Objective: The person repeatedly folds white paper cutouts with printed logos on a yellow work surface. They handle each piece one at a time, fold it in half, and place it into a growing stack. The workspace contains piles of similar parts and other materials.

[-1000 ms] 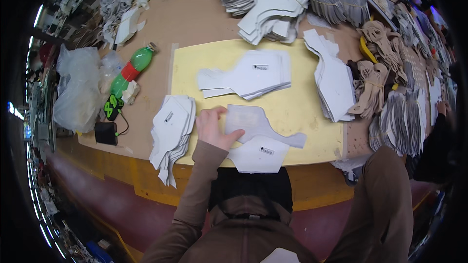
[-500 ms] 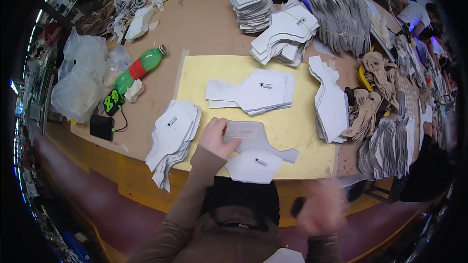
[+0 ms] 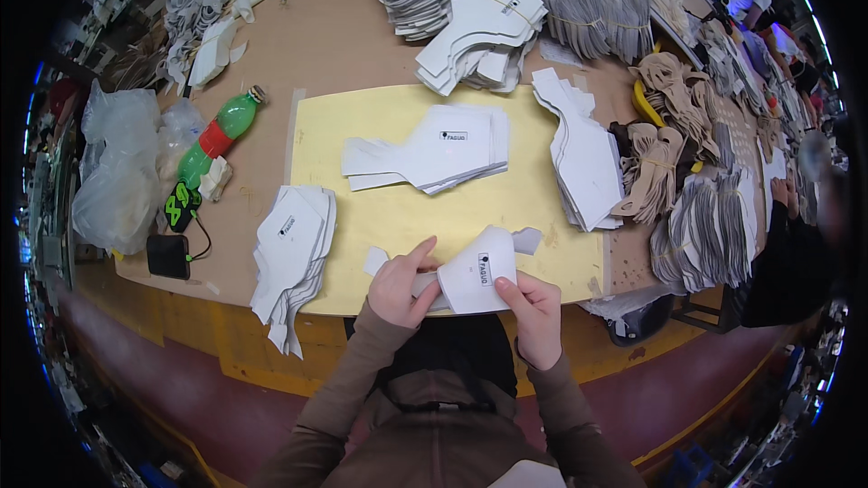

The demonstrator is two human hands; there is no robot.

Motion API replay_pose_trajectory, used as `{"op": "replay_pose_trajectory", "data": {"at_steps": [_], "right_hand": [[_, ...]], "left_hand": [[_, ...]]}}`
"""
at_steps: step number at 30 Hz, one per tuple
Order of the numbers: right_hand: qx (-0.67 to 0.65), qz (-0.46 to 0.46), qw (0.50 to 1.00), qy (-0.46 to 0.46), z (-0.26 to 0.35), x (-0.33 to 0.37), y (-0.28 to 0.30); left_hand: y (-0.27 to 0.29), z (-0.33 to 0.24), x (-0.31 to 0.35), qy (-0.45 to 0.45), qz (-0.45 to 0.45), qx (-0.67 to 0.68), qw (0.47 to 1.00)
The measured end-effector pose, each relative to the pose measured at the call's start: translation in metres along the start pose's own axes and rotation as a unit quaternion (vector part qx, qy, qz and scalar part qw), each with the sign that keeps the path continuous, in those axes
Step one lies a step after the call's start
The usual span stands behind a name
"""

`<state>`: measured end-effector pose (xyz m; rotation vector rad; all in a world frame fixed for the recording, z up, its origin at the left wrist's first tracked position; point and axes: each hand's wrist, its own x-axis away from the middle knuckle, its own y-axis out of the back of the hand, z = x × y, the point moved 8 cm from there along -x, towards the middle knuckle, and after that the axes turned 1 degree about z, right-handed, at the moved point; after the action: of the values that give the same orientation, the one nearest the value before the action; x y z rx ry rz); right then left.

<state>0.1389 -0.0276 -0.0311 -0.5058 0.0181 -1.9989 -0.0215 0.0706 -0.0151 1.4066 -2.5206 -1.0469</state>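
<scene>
White piece (image 3: 466, 285) pinched by right hand (image 3: 535, 309) partly hides a grey piece (image 3: 527, 241), left hand (image 3: 400, 289) grip unclear.

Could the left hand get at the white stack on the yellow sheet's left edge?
Likely yes: the white stack lies just left of the left hand, yellow sheet shows between them, and nothing visibly blocks the way.

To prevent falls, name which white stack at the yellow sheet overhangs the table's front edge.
The leftmost stack, left of the left hand: its lower tips hang past the tabletop, while the middle stack and right stack lie wholly on it.
</scene>
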Motion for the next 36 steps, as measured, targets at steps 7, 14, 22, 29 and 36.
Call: {"op": "replay_pose_trajectory", "data": {"at_steps": [7,14,22,29,36], "right_hand": [[0.066,-0.020,0.995,0.075,0.053,0.019,0.018],[0.037,-0.050,0.988,0.140,0.091,0.017,0.032],[0.063,0.002,0.988,0.144,0.103,0.000,0.025],[0.201,0.081,0.958,0.187,0.148,-0.042,-0.012],[0.403,-0.055,0.865,0.292,0.151,-0.111,-0.006]], "left_hand": [[-0.003,0.022,0.007,0.096,0.025,0.000,0.995],[-0.005,0.008,-0.005,-0.016,0.036,-0.073,0.997],[-0.006,0.009,-0.002,-0.036,0.036,-0.066,0.997],[-0.006,0.010,-0.002,-0.032,0.039,-0.061,0.997],[-0.005,0.008,-0.002,-0.042,0.023,-0.067,0.997]]}}
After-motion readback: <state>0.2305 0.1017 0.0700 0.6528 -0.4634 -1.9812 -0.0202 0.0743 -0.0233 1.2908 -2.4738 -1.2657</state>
